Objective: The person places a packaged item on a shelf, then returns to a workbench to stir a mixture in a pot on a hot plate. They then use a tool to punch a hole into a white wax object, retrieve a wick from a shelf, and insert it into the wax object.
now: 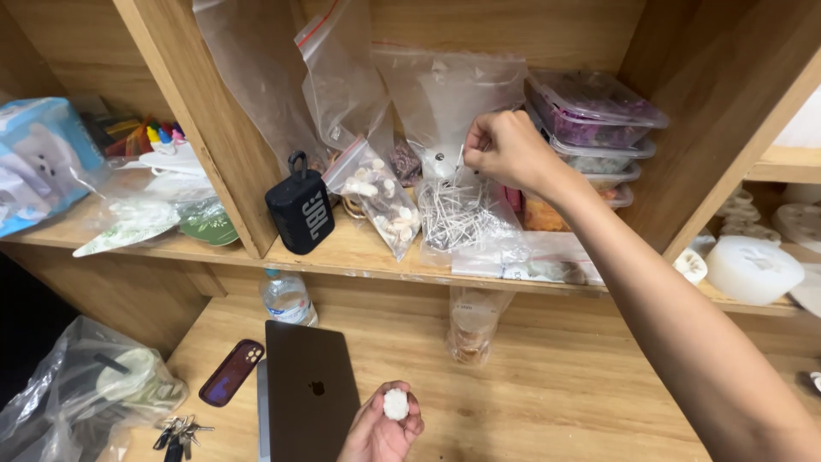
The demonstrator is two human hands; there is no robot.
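The right hand (506, 147) pinches shut on a wick above the wick bag (462, 214), while the left hand (382, 428), cupped palm-up, cradles a white wax piece (395, 404) to keep it steady.

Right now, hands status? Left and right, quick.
Left hand: cupped, holding a small white ridged piece.
Right hand: closed, pinching the top of a clear bag of wire wicks on the shelf.
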